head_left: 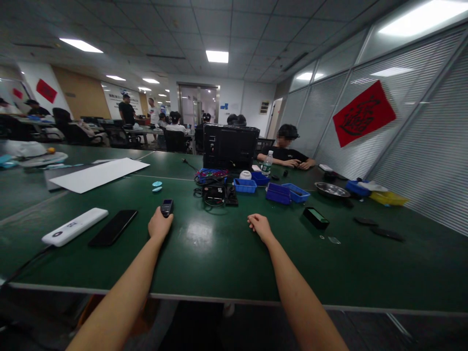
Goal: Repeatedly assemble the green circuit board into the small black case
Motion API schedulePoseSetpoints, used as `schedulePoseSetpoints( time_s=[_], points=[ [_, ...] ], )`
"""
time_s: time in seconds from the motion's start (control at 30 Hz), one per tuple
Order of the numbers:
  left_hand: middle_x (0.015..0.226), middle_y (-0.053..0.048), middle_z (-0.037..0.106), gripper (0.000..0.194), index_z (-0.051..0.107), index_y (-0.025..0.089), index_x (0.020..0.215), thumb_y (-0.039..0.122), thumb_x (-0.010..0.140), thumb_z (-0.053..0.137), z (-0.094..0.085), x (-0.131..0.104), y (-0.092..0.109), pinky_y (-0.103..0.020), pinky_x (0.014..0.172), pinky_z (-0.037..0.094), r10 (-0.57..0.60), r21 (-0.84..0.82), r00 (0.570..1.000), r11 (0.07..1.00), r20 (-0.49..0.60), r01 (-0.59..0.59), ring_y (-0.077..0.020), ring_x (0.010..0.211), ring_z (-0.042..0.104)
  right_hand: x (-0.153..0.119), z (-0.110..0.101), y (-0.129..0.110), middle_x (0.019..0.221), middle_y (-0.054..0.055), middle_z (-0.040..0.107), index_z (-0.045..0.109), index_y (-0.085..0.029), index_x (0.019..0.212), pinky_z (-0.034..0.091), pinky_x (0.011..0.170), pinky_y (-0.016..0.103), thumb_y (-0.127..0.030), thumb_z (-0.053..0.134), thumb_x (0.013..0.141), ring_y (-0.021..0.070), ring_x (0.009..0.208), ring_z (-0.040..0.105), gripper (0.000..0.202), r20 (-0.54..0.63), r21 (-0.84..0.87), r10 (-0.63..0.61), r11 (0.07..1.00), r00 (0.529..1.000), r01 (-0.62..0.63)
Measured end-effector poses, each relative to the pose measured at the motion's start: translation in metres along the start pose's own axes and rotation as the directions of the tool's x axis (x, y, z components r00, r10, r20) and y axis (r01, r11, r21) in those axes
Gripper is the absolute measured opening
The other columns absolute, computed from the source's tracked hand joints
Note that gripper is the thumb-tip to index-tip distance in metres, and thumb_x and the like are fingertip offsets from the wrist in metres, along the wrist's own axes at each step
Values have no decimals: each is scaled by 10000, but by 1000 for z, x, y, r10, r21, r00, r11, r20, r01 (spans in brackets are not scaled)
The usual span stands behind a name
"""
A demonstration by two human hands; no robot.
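My left hand [160, 224] is wrapped round a small dark handheld device with a screen [167, 207], its top end pointing away from me. The device is at the green table, left of the middle, and my fingers hide its lower part. My right hand [259, 225] rests on the table top to the right of the middle, fingers loosely curled, with nothing visible in them. A black smartphone [114, 227] lies flat to the left of my left hand, beside a long white power strip [75, 226]. Light blue round pieces [157, 185] lie just beyond the device.
Ahead are a black monitor's back [231, 146], tangled cables [214, 192], blue bins [244, 185] and a water bottle [268, 163]. To the right lie an open black box [316, 218] and a metal bowl [332, 190]. White board [100, 174] lies left. A person [287, 153] sits across.
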State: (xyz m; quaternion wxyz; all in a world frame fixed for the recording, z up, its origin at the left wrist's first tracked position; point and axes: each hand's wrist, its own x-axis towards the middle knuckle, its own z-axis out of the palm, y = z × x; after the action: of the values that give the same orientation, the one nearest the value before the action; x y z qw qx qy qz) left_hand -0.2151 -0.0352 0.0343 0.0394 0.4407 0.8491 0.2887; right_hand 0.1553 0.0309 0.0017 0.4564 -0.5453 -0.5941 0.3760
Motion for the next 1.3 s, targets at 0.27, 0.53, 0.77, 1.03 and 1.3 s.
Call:
schedulePoseSetpoints(
  time_s=[0.27,0.53,0.77,1.03,1.3],
  points=[
    [1035,-149,617,647,357,153,1279,517,753,453,14,-31,29,-318,741,423,176,82,978,979,114,-186,-273,931,586,-3,0,-4,567,6,583,579,-128,692,330,339,169,-267,515,697,55,370,432,154,1,-6,-4,1000,1000,4],
    [1088,-119,589,607,383,170,1248,485,744,506,29,-68,59,-292,817,377,403,65,907,909,124,-413,-247,992,516,-3,0,-6,572,6,579,585,-126,713,321,333,168,-256,513,690,61,381,442,150,12,4,5,1000,1000,-5],
    [1101,-126,565,595,371,145,1239,472,759,498,49,-92,87,-305,856,351,563,-48,816,826,134,-562,-242,1003,501,0,1,-2,592,9,588,592,-130,715,327,339,167,-256,503,699,62,390,453,155,14,-34,0,999,1000,0],
    [1063,-144,559,617,376,91,1222,452,745,528,80,-118,131,-321,838,366,655,-92,749,756,100,-648,-250,965,505,1,2,1,642,25,603,588,-129,746,342,347,168,-275,484,707,72,414,479,184,20,-79,-10,997,1000,12],
    [1122,-133,541,730,321,130,1267,459,681,603,100,-125,148,-326,865,365,703,-198,697,710,142,-676,-252,1030,492,-4,2,-9,736,39,634,598,-140,852,444,522,228,-333,414,758,122,558,571,282,-117,-202,-45,979,992,21]
  ],
)
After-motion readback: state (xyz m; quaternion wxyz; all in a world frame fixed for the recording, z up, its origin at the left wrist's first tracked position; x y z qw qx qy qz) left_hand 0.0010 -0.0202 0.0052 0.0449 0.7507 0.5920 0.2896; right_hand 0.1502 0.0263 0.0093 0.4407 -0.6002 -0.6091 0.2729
